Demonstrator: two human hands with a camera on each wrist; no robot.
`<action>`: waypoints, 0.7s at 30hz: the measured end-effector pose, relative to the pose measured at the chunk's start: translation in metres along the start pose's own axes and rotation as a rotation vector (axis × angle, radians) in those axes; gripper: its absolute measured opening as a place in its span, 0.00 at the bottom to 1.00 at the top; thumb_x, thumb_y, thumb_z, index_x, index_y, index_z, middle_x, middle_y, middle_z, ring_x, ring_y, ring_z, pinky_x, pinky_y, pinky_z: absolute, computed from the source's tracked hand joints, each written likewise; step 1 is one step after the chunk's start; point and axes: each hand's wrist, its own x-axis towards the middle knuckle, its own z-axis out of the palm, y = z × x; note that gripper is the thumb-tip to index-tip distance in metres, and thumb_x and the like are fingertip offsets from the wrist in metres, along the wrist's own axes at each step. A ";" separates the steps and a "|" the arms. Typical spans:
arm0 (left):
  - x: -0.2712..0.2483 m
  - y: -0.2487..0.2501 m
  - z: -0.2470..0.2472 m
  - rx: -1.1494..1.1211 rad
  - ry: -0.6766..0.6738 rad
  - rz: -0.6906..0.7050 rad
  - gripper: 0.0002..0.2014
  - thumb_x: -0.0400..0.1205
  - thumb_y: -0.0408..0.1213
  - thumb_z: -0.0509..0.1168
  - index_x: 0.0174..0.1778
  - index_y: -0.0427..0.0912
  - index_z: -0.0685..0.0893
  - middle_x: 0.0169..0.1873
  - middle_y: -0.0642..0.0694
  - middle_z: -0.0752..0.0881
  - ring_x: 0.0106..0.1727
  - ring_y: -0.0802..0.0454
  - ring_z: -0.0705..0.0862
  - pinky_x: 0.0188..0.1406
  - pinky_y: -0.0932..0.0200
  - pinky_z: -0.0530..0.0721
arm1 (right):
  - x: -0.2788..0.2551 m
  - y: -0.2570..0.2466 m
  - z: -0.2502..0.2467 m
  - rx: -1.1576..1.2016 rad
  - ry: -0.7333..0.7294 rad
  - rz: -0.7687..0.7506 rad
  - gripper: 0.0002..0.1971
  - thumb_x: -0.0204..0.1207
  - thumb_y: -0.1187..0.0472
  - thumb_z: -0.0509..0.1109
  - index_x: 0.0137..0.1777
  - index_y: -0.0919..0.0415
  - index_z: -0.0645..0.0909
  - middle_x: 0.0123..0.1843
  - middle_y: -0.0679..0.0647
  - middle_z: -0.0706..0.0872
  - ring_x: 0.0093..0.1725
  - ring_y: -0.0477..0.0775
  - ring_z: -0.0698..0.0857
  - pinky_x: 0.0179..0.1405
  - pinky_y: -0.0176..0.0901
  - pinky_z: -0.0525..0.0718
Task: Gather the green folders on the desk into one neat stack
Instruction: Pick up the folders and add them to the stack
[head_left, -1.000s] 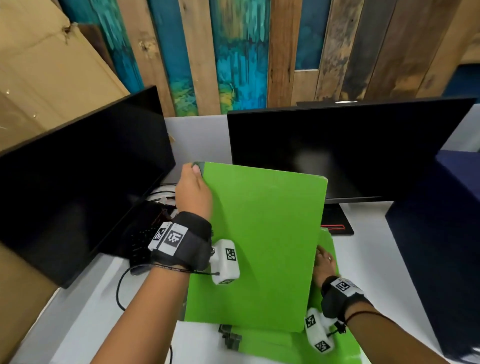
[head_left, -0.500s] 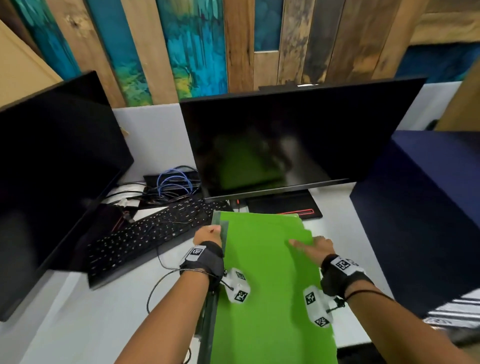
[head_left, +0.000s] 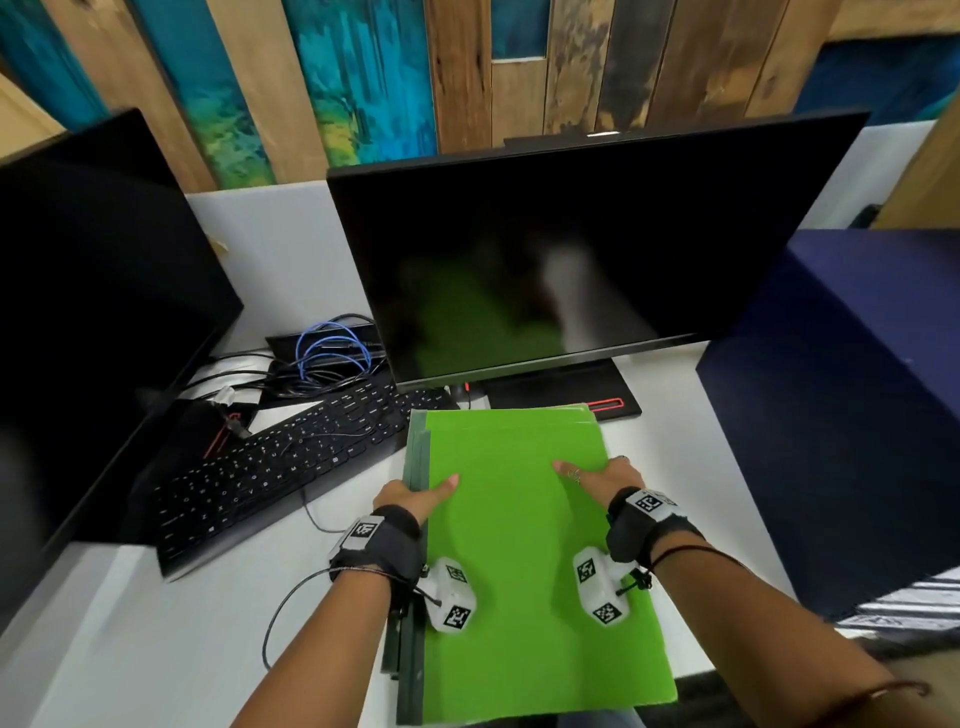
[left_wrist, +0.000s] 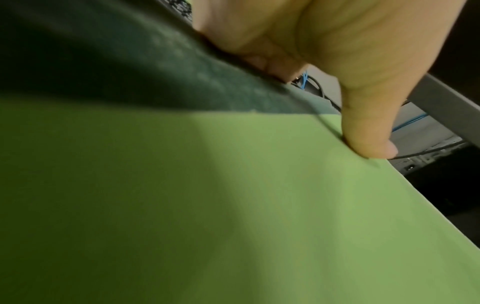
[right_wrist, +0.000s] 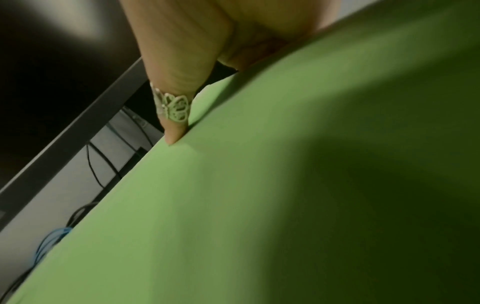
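Note:
The green folders (head_left: 519, 545) lie in one stack on the white desk (head_left: 130, 649), just in front of the middle monitor's base. Dark green spines show along the stack's left side. My left hand (head_left: 415, 493) grips that left edge, thumb (left_wrist: 369, 133) on the top folder (left_wrist: 233, 205) and fingers curled round the spines. My right hand (head_left: 597, 473) holds the right edge, with its ringed thumb (right_wrist: 176, 115) pressing on the top sheet (right_wrist: 259, 205) and the fingers over the side. The lower folders are mostly hidden under the top one.
A black keyboard (head_left: 280, 462) lies at an angle just left of the stack. A dark monitor (head_left: 571, 260) and its base (head_left: 561, 389) stand behind it, a second monitor (head_left: 93, 312) at the left, and cables (head_left: 327, 348) between them. A dark blue block (head_left: 841, 415) borders the right.
The folder my left hand held tilted up a second ago now lies flat on the stack. Both hands have settled on the stack's side edges, thumbs on top.

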 end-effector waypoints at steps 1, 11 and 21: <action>-0.001 0.000 -0.001 -0.015 -0.012 -0.005 0.41 0.67 0.59 0.74 0.68 0.33 0.74 0.64 0.36 0.80 0.65 0.41 0.80 0.63 0.52 0.79 | -0.001 0.001 -0.001 0.016 -0.016 -0.001 0.45 0.62 0.32 0.73 0.68 0.67 0.69 0.62 0.63 0.80 0.57 0.62 0.82 0.53 0.46 0.79; -0.015 0.011 -0.017 -0.192 -0.139 0.047 0.51 0.68 0.58 0.74 0.78 0.31 0.60 0.76 0.36 0.68 0.76 0.41 0.70 0.74 0.49 0.69 | -0.023 0.013 -0.013 0.587 -0.028 -0.156 0.28 0.63 0.53 0.81 0.60 0.63 0.78 0.56 0.55 0.84 0.55 0.57 0.83 0.58 0.45 0.80; -0.067 0.061 -0.063 -0.403 0.128 0.633 0.34 0.64 0.55 0.76 0.63 0.44 0.77 0.50 0.48 0.83 0.53 0.50 0.82 0.49 0.63 0.77 | -0.073 -0.048 -0.072 0.888 0.078 -0.602 0.23 0.64 0.62 0.80 0.58 0.62 0.78 0.52 0.55 0.87 0.45 0.44 0.85 0.46 0.35 0.87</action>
